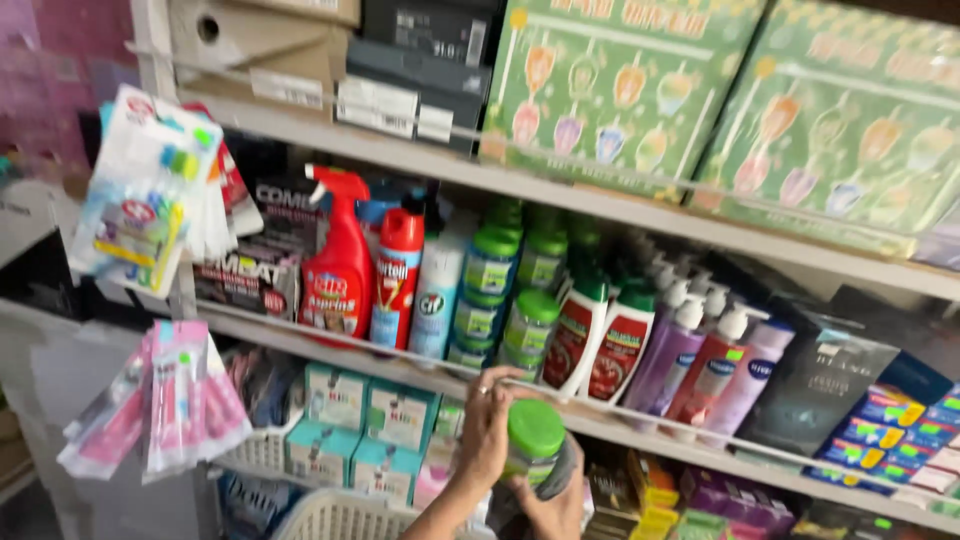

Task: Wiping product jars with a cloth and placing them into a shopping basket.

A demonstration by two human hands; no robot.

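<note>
I hold a green-lidded jar just below the front edge of the middle shelf. My left hand wraps its side, fingers curled; my right hand cups it from beneath, under the row of matching jars.

green-lidded clear plastic jar: smooth, slightly glossy lid
red plastic trigger spray bottle: shiny
white woven plastic basket: matt lattice
large green cardboard boxes: printed, glossy
pale painted shelf board: matt, smooth
</note>
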